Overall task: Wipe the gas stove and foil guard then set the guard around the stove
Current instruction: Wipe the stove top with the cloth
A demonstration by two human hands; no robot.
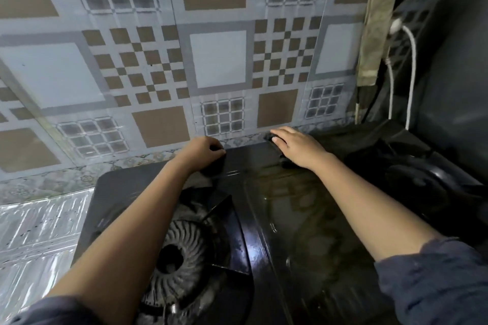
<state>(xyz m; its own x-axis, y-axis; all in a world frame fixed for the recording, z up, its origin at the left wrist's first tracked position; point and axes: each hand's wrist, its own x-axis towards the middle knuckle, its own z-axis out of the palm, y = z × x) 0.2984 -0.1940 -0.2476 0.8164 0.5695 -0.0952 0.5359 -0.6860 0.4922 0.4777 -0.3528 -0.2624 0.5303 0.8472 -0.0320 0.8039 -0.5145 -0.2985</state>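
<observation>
The black gas stove (264, 166) fills the lower middle, its left burner (179, 253) below my left forearm. The tile-patterned foil guard (219, 60) stands upright behind the stove, with fold creases showing. My left hand (208, 150) is curled at the guard's lower edge, by the stove's rear rim. My right hand (295, 148) lies with fairly straight fingers on a small dark thing (270, 137) at the stove's back edge; what that thing is I cannot tell.
Silver foil (39, 240) covers the counter left of the stove. A strip of floral wall tile (79, 182) shows under the guard. At the right are the second burner (422, 179), a power strip (375, 34) with a white cable (412, 66), and a dark wall.
</observation>
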